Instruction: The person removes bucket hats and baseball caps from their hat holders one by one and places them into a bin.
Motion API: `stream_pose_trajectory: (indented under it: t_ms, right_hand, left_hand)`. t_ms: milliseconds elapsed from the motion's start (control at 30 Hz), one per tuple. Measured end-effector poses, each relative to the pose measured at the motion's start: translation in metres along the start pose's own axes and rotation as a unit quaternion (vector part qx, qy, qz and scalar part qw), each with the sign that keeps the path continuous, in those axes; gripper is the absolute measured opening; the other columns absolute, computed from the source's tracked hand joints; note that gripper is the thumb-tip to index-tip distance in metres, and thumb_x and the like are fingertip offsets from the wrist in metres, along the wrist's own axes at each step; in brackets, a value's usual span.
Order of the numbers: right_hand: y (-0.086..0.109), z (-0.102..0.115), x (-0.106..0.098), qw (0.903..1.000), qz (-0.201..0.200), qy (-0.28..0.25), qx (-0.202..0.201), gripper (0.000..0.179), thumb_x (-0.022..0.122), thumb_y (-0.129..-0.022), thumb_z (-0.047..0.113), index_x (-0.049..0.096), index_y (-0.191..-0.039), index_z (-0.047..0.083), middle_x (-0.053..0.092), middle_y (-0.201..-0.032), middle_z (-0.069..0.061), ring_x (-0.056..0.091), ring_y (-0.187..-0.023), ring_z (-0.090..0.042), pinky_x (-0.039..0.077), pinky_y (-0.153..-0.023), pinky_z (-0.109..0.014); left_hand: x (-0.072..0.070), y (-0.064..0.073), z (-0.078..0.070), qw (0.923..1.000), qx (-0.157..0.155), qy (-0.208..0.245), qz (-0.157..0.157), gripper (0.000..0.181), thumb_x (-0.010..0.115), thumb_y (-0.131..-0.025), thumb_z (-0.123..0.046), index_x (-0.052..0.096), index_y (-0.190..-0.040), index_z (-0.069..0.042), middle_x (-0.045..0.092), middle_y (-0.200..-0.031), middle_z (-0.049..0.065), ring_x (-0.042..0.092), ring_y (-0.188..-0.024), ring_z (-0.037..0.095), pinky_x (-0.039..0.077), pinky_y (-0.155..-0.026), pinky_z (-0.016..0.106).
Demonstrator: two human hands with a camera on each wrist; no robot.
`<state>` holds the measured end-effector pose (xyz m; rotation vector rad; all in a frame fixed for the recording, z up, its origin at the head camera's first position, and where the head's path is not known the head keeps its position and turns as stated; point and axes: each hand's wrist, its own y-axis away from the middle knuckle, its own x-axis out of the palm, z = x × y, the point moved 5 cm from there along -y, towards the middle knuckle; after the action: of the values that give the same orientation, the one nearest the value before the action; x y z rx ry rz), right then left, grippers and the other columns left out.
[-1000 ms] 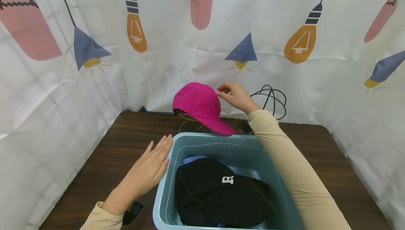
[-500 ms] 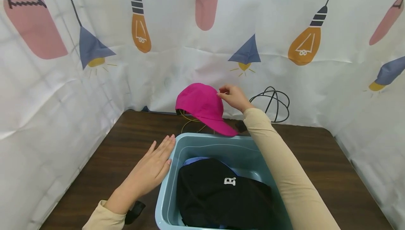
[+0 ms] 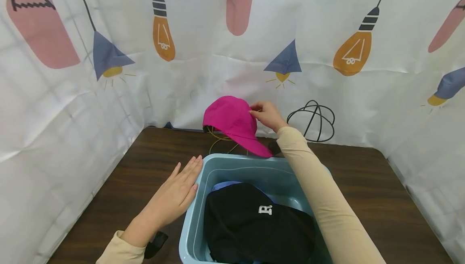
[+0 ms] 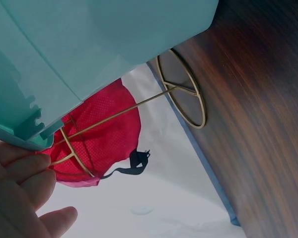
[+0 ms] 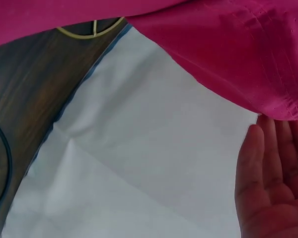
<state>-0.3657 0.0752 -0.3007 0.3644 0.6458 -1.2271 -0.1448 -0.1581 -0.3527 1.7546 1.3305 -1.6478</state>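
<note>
A bright pink baseball cap (image 3: 230, 118) sits on a gold wire stand (image 3: 219, 138) behind the bin, its brim pointing right and down over the bin's far rim. At the cap's right side is my right hand (image 3: 268, 115), its fingertips right at the fabric; in the right wrist view the fingers (image 5: 275, 153) reach up to the cap's edge. My left hand (image 3: 173, 195) lies with straight fingers against the left rim of the light blue plastic bin (image 3: 191, 223). Inside the bin lies a black cap (image 3: 250, 227) with a white letter, over something blue (image 3: 225, 184).
Right of the cap stands a black wire stand (image 3: 317, 122). A dark brown wooden table (image 3: 363, 187) carries the bin and stands. White fabric with printed lamps (image 3: 218, 70) hangs behind and at both sides.
My right hand has come slightly lower and closer against the pink cap's side. The left hand stays at the bin's rim. The head view has shifted slightly.
</note>
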Motion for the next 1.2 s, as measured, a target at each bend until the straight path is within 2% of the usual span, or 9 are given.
stream_pose_trajectory:
  t_ms: [300,467,667,800,933,1200]
  right_hand:
    - [-0.001,-0.003,0.006,0.9994,0.01,-0.018,0.027,0.032,0.06,-0.094,0.015,0.061,-0.119,-0.004,0.063,-0.11,-0.019,0.058,-0.093,-0.029,0.052,-0.081,-0.033]
    - [-0.002,-0.001,0.007,0.9994,-0.017,-0.004,0.03,0.021,0.063,-0.092,0.012,0.062,-0.105,-0.005,0.063,-0.097,-0.016,0.058,-0.086,-0.023,0.052,-0.078,-0.03]
    - [-0.002,-0.003,0.008,0.9981,-0.041,0.046,0.004,0.011,0.063,-0.09,0.008,0.061,-0.089,-0.003,0.061,-0.081,-0.011,0.051,-0.075,-0.019,0.043,-0.064,-0.025]
    - [-0.001,-0.005,0.007,0.9976,-0.05,0.047,-0.009,0.01,0.059,-0.092,0.007,0.059,-0.091,-0.003,0.057,-0.079,-0.011,0.05,-0.072,-0.019,0.041,-0.062,-0.024]
    - [0.003,-0.005,0.0,0.9977,-0.064,0.02,-0.013,0.012,0.055,-0.095,0.009,0.056,-0.095,-0.003,0.054,-0.081,-0.011,0.05,-0.074,-0.021,0.04,-0.064,-0.026]
    - [0.01,0.01,-0.016,0.9942,-0.1,-0.028,-0.029,0.015,0.05,-0.099,0.013,0.05,-0.102,-0.002,0.052,-0.086,-0.009,0.049,-0.08,-0.021,0.041,-0.071,-0.028]
  left_hand:
    - [0.0,0.0,0.0,1.0,0.002,-0.002,-0.005,0.056,0.048,-0.097,-0.017,0.031,-0.146,0.003,0.029,-0.153,0.014,0.025,-0.141,0.03,0.012,-0.115,0.049]
    - [0.0,0.0,0.0,0.9999,0.005,-0.002,-0.011,0.056,0.048,-0.097,-0.016,0.031,-0.146,0.003,0.03,-0.152,0.014,0.026,-0.14,0.03,0.011,-0.115,0.048]
    - [0.0,0.001,-0.001,0.9995,0.016,-0.005,-0.026,0.055,0.05,-0.096,-0.015,0.034,-0.145,0.004,0.033,-0.151,0.015,0.028,-0.139,0.031,0.006,-0.116,0.041]
    - [0.001,0.002,-0.002,0.9992,0.02,-0.011,-0.033,0.055,0.05,-0.096,-0.015,0.034,-0.145,0.004,0.033,-0.151,0.015,0.029,-0.139,0.031,0.006,-0.116,0.04]
    - [0.001,0.002,-0.003,0.999,0.02,-0.013,-0.037,0.055,0.05,-0.096,-0.016,0.034,-0.145,0.003,0.033,-0.151,0.013,0.029,-0.139,0.03,0.007,-0.116,0.041]
    - [0.0,0.002,-0.003,0.9988,0.024,-0.007,-0.041,0.054,0.049,-0.096,-0.014,0.034,-0.145,0.003,0.032,-0.152,0.012,0.03,-0.139,0.03,0.004,-0.116,0.036]
